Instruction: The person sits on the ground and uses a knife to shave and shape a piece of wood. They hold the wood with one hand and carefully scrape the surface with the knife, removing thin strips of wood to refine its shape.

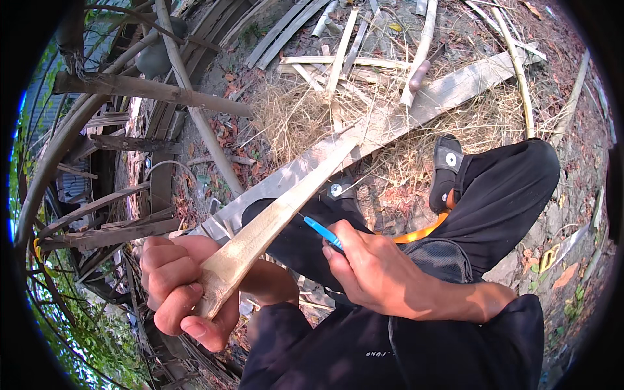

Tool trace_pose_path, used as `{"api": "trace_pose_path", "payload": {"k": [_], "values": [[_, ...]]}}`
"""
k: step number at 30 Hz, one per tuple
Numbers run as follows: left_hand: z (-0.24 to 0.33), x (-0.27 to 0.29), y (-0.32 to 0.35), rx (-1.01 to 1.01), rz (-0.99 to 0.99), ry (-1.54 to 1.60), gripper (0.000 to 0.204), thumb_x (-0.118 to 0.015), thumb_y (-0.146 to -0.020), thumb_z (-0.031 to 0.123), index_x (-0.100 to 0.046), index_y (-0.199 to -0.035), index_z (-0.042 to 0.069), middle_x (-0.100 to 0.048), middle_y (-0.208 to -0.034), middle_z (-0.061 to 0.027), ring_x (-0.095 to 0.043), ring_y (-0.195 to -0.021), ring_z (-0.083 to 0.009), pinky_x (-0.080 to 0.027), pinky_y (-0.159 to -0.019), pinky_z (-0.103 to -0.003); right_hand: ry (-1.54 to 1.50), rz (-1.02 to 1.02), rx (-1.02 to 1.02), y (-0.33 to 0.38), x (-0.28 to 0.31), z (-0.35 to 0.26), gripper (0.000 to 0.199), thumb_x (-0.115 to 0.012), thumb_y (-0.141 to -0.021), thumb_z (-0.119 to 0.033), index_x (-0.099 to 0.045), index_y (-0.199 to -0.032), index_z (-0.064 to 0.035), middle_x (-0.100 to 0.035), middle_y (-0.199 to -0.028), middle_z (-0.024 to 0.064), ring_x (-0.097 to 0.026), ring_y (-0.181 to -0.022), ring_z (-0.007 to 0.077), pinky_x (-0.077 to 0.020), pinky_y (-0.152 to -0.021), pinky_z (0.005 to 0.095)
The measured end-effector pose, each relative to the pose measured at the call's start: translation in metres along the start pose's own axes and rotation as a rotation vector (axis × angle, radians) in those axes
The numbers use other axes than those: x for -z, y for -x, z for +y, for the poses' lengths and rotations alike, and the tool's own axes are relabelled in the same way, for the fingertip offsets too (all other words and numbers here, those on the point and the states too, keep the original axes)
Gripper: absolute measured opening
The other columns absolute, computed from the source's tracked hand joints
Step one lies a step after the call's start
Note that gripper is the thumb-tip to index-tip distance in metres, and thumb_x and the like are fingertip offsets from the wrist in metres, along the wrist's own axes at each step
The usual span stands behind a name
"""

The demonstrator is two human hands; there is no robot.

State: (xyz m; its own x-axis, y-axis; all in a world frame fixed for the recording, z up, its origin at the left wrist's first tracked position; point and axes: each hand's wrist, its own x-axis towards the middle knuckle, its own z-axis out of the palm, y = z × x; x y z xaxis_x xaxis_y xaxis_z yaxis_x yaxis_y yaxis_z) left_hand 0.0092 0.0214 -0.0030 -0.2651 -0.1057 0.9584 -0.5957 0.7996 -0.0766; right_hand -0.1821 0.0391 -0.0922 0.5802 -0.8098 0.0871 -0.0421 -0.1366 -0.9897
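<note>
My left hand (188,286) is wrapped round the near end of a long pale strip of wood (273,221). The strip slants away to the upper right, over my left knee, and its far end overlaps a grey plank (448,97) on the ground. A slim blue pen-like tool (320,232) is pinched in my right hand (383,270). Its thin tip is beside the strip's right edge, near the middle; I cannot tell whether it touches. My right fingers cover the tool's back end.
Wood shavings (292,123) and loose sticks lie around the plank. A wooden-handled tool (419,75) rests across it. A handsaw with a yellow handle (549,259) lies at the right. Poles and beams (156,91) crowd the left. An orange strap (422,231) lies between my legs.
</note>
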Motion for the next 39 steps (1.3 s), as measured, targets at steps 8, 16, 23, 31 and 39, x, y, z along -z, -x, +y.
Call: {"api": "trace_pose_path", "payload": {"k": [8, 16, 23, 31, 39], "values": [[0.012, 0.005, -0.004, -0.023, -0.035, -0.09, 0.028, -0.036, -0.08, 0.03, -0.034, -0.064, 0.007, -0.029, -0.047, -0.0043, -0.023, -0.043, -0.0124, -0.016, -0.045, -0.032, 0.344, -0.049, 0.026, 0.002, -0.017, 0.007, 0.021, -0.058, -0.084, -0.012, -0.042, -0.091, -0.0005, -0.055, -0.059, 0.0165, -0.057, -0.052, 0.0384, -0.0461, -0.045, 0.0445], [-0.015, -0.019, 0.017, 0.054, 0.151, 0.034, 0.024, -0.038, -0.077, 0.025, -0.034, -0.064, 0.006, -0.029, -0.045, -0.0057, -0.021, -0.041, -0.0124, -0.016, -0.044, -0.032, 0.527, 0.15, -0.386, -0.011, 0.022, 0.123, 0.019, -0.048, -0.091, -0.016, -0.046, -0.092, 0.0022, -0.053, -0.054, 0.022, -0.056, -0.053, 0.0407, -0.0418, -0.05, 0.0479], [-0.013, 0.0, -0.001, 0.076, 0.223, -0.099, 0.021, -0.037, -0.076, 0.023, -0.034, -0.063, 0.006, -0.026, -0.045, -0.0052, -0.019, -0.041, -0.0111, -0.016, -0.044, -0.031, 0.261, 0.02, -0.056, -0.041, -0.006, 0.045, 0.021, -0.053, -0.09, -0.018, -0.043, -0.087, 0.0008, -0.05, -0.051, 0.0204, -0.054, -0.051, 0.0411, -0.0392, -0.045, 0.047], [-0.014, -0.005, 0.001, 0.073, 0.284, -0.089, 0.023, -0.038, -0.076, 0.021, -0.032, -0.059, 0.007, -0.024, -0.045, -0.0029, -0.02, -0.039, -0.0104, -0.016, -0.043, -0.028, 0.534, 0.134, 0.0, -0.047, -0.015, 0.137, 0.021, -0.053, -0.088, -0.017, -0.044, -0.091, 0.0012, -0.053, -0.054, 0.0185, -0.056, -0.053, 0.0403, -0.0439, -0.046, 0.0482], [-0.028, -0.015, -0.009, 0.076, 0.333, -0.198, 0.021, -0.04, -0.072, 0.015, -0.031, -0.055, 0.005, -0.022, -0.044, -0.0017, -0.024, -0.036, -0.011, -0.017, -0.04, -0.028, 0.496, 0.049, -0.126, -0.059, -0.007, 0.133, 0.028, -0.042, -0.094, -0.022, -0.045, -0.091, 0.005, -0.056, -0.058, 0.0252, -0.058, -0.058, 0.0447, -0.0462, -0.054, 0.0503]]}}
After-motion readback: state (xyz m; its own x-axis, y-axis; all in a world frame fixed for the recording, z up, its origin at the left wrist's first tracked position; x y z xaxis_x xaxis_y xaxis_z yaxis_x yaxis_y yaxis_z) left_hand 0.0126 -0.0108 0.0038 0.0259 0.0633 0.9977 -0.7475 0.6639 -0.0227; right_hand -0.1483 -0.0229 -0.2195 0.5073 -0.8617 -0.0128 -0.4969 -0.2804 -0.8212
